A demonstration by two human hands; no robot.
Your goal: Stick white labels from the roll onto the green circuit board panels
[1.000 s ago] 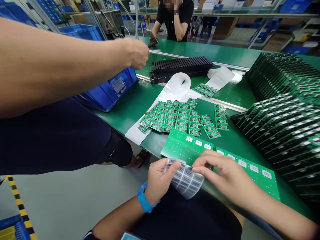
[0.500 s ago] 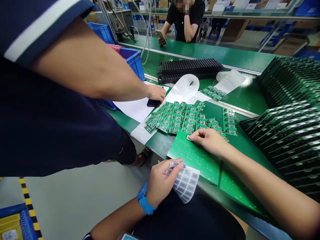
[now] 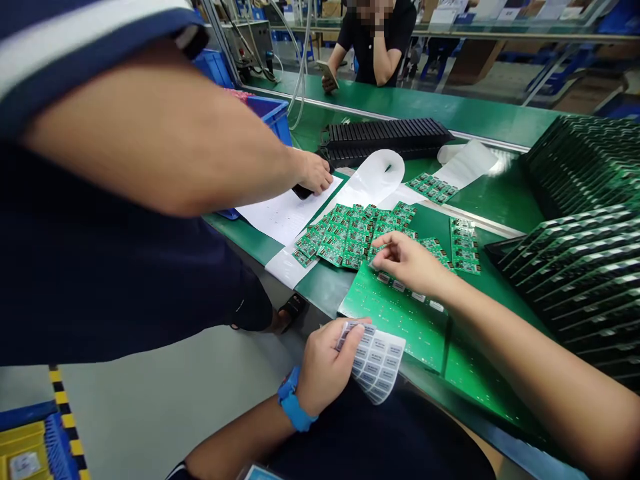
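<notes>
My left hand (image 3: 330, 363), with a blue watch on its wrist, pinches a curved sheet of labels (image 3: 377, 360) beside the table's front edge. The sheet carries rows of small grey printed labels. Over the far left corner of a large green circuit board (image 3: 380, 307) is my right hand (image 3: 413, 263), thumb and index finger apart. A small pale spot by its thumb tip is too small to make out. Several white labels (image 3: 399, 285) lie in a row along the board's far edge, partly under the hand. Just beyond is a spread of small populated circuit boards (image 3: 345, 233).
At left a co-worker's arm (image 3: 200, 147) reaches across to a dark phone-like object (image 3: 302, 191) on white paper (image 3: 283, 217). Black racks of boards (image 3: 580, 267) stand at right. Black slotted trays (image 3: 390, 137) lie behind. Another person (image 3: 373, 47) sits opposite.
My right hand has lifted off a label on the board and moved slightly up and left, uncovering the label row. The co-worker's hand has shifted with the dark object. My left hand stays nearly still.
</notes>
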